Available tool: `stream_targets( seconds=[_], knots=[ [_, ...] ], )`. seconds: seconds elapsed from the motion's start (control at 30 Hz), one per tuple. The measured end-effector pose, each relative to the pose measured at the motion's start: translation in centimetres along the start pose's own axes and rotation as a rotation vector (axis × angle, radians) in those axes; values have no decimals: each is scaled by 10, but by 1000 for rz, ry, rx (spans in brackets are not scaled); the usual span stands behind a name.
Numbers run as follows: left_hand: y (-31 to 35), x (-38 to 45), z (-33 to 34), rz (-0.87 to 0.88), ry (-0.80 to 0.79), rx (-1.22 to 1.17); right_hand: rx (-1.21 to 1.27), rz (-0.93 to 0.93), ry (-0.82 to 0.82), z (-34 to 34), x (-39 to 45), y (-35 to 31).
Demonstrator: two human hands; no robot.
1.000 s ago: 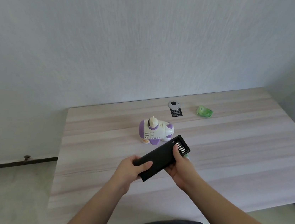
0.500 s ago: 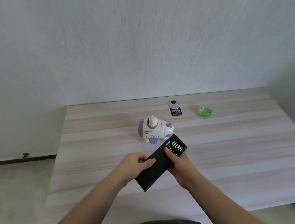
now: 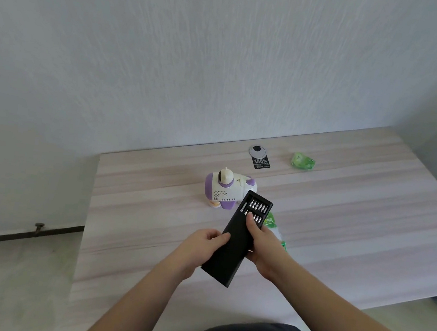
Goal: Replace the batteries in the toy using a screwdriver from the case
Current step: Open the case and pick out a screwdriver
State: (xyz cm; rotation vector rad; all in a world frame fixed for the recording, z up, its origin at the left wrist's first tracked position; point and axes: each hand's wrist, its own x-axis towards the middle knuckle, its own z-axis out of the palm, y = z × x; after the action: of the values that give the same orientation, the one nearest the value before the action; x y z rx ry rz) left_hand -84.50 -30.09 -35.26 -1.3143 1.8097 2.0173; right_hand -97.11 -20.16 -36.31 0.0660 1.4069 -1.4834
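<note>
The white-and-purple plastic toy (image 3: 229,191) lies on the wood-grain counter (image 3: 342,221), unopened, so unscrewing and battery swap remain. Just in front, the matte black case (image 3: 232,245) is partly slid open, metal bits showing. Left hand (image 3: 203,242) grips its sleeve; right hand (image 3: 264,242) holds its other edge, thumb on the tray. Green packets (image 3: 302,160) lie beyond

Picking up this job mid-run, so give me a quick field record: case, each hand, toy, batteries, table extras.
case: black screwdriver case, held above the table, tray slid partly out, bits exposed
left hand: left hand grips the sleeve
right hand: right hand holds the tray end, thumb on the bits
toy: white-and-purple toy on the table, untouched
batteries: green pack partly hidden behind the case
extras: green wrapper, black tag, grommet
</note>
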Motion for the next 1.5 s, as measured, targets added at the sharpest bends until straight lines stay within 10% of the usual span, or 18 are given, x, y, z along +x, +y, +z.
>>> stream_targets(
  seconds=[0.23, 0.63, 1.0, 1.5],
  knots=[
    [3, 3, 10, 112, 187, 147, -22, -17, 3, 0, 2, -5],
    [-7, 3, 2, 58, -67, -123, -48, -21, -96, -11, 9, -2],
    [-8, 10, 8, 83, 182, 115, 52, -1, -140, -1, 5, 3],
    [-14, 17, -7, 125, -16, -61, 3, -42, -39, 4, 17, 1]
  ],
)
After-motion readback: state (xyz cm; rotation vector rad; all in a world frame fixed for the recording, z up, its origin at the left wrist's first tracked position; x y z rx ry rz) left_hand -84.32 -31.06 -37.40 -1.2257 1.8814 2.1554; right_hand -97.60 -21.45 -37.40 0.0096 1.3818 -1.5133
